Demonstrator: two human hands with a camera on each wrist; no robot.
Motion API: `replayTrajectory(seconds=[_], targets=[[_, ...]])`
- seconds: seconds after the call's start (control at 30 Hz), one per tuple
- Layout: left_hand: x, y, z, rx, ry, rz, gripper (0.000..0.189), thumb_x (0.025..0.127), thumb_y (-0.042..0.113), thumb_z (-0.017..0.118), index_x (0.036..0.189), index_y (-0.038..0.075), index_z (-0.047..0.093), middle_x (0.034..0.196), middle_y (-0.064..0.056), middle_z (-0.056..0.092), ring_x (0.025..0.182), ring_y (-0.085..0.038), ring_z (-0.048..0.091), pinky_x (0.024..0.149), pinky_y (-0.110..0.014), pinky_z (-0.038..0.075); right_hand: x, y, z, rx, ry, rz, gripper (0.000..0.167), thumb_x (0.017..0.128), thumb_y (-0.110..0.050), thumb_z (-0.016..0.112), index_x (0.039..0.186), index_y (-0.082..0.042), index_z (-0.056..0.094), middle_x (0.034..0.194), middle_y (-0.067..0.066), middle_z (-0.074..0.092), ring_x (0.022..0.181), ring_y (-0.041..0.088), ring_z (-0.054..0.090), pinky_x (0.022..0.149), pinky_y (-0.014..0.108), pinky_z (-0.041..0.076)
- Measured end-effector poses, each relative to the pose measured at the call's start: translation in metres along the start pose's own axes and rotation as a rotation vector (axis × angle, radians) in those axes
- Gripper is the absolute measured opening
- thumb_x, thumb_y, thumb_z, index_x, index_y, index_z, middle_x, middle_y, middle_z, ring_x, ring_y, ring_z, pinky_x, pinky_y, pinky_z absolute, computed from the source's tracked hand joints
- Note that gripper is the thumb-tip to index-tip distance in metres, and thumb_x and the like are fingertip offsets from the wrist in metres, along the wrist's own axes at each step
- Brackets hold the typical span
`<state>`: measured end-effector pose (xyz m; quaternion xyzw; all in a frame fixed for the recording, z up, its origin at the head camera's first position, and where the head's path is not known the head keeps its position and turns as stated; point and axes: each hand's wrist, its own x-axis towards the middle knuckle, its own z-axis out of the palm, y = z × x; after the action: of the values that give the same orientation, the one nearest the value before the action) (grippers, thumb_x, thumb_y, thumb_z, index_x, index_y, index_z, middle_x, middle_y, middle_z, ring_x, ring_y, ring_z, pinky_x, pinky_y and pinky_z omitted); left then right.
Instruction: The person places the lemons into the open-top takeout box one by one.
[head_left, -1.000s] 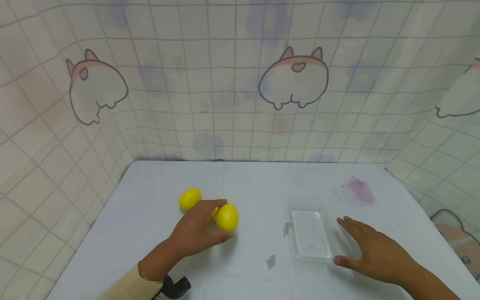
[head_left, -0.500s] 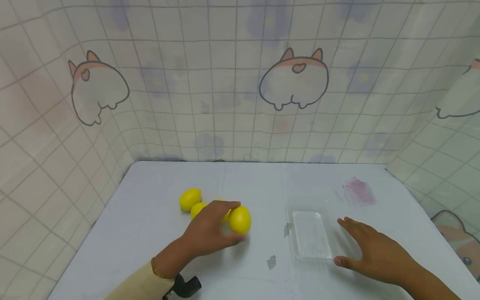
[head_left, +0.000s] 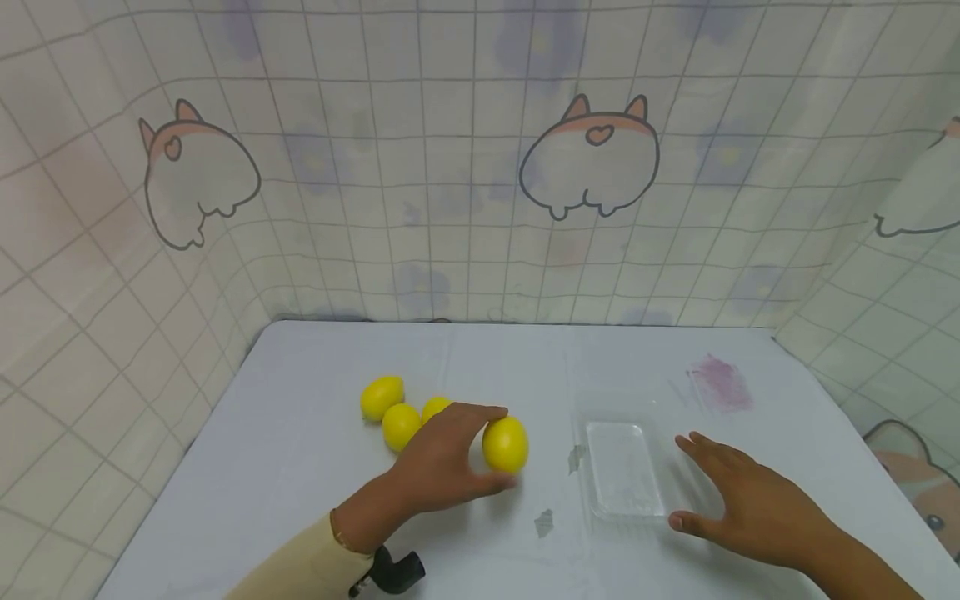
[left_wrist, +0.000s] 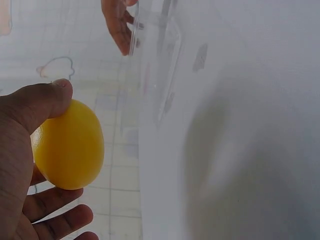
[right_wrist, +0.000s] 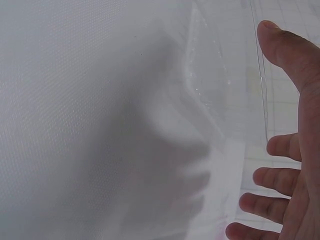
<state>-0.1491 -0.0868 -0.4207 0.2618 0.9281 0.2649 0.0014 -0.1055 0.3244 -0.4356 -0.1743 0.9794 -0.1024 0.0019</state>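
My left hand pinches a yellow lemon between thumb and fingers. In the left wrist view the held lemon hangs above the white tabletop, its shadow falling on the cloth. Behind that hand lie three more lemons: one at the back left, one in front of it, and one partly hidden by the hand. A clear plastic container stands right of the lemon. Beside its right side is my right hand, fingers spread and holding nothing; the right wrist view shows its fingers near the container's rim.
The white table is backed by a grid-patterned curtain with cartoon animals. A pink stain marks the back right of the cloth. Two grey patches lie left of the container, one of them lower.
My left hand has carried the lemon to the right, away from the other lemons and closer to the container. More of the lemons behind it now show. The right hand stays put.
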Motion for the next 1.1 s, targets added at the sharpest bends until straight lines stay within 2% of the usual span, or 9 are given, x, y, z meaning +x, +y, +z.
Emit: replayTrajectory(seconds=[0.2,0.5,0.83,1.1], targets=[[0.005,0.009,0.005,0.001,-0.023,0.012,0.082,0.08,0.06,0.081,0.148,0.023,0.053,0.146,0.009,0.055,0.135,-0.016,0.05,0.112,-0.042,0.042,0.0,-0.002,-0.001,0.005,-0.001,0.002,0.103,0.079,-0.081,0.064,0.154,-0.013,0.046,0.152,0.017,0.049,0.132,0.043,0.051,0.089,0.066,0.05],[0.012,0.023,0.013,-0.011,-0.032,0.073,0.082,0.082,0.063,0.078,0.148,0.021,0.054,0.144,0.008,0.057,0.132,-0.015,0.051,0.11,-0.04,0.044,0.0,-0.002,0.0,0.002,-0.001,-0.001,0.103,0.079,-0.081,0.064,0.153,-0.011,0.047,0.153,0.017,0.048,0.133,0.043,0.05,0.089,0.066,0.05],[0.021,0.033,0.026,-0.015,-0.068,0.089,0.082,0.082,0.065,0.076,0.148,0.023,0.054,0.144,0.01,0.056,0.132,-0.014,0.051,0.11,-0.04,0.044,0.0,-0.002,0.0,0.0,-0.008,0.007,0.103,0.079,-0.082,0.063,0.153,-0.012,0.047,0.154,0.018,0.047,0.133,0.043,0.05,0.09,0.066,0.05],[0.028,0.041,0.034,0.002,-0.057,0.128,0.081,0.082,0.065,0.076,0.147,0.021,0.054,0.142,0.011,0.057,0.13,-0.012,0.052,0.109,-0.036,0.044,0.001,-0.003,-0.001,-0.011,-0.023,0.02,0.106,0.078,-0.084,0.062,0.154,-0.012,0.046,0.154,0.018,0.046,0.134,0.044,0.049,0.09,0.066,0.05]])
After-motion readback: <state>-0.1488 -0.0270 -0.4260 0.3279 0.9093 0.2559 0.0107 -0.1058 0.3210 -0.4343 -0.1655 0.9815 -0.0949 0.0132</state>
